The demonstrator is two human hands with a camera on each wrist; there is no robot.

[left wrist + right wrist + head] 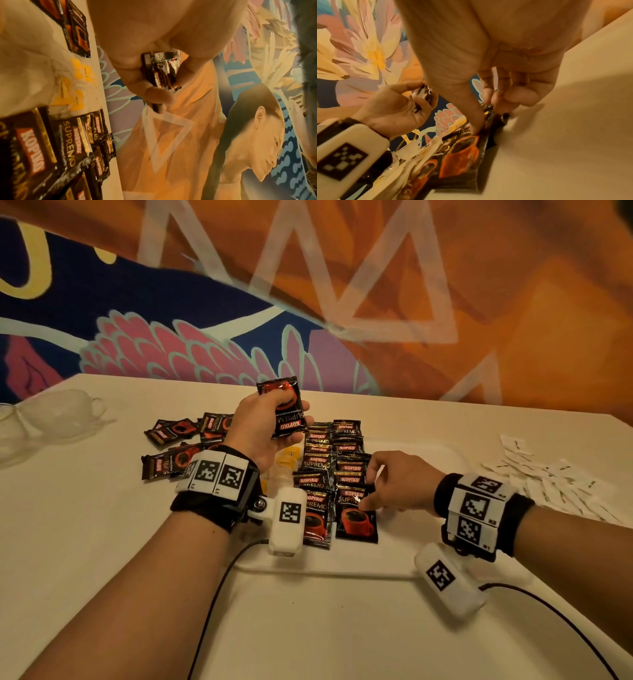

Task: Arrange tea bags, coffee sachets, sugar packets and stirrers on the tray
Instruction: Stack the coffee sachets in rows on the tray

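Note:
My left hand (291, 411) holds one black-and-red Kopiko coffee sachet (279, 386) upright in the air above the table; in the left wrist view that hand (161, 86) curls round the sachet (163, 67). Two overlapping columns of coffee sachets (329, 460) lie on the white tray (431, 460). My right hand (371, 487) pinches the top edge of the nearest sachet (356, 522) in the right column; the right wrist view shows the thumb of this hand (483, 116) on that sachet (462, 155). Yellow tea bags (287, 457) lie left of the columns, partly hidden by my left hand.
Loose coffee sachets (178, 440) are scattered on the table left of the tray. A pile of white sugar packets (555, 481) lies to the right. Clear glass cups (51, 419) stand at the far left. Black cables (212, 594) trail over the near table.

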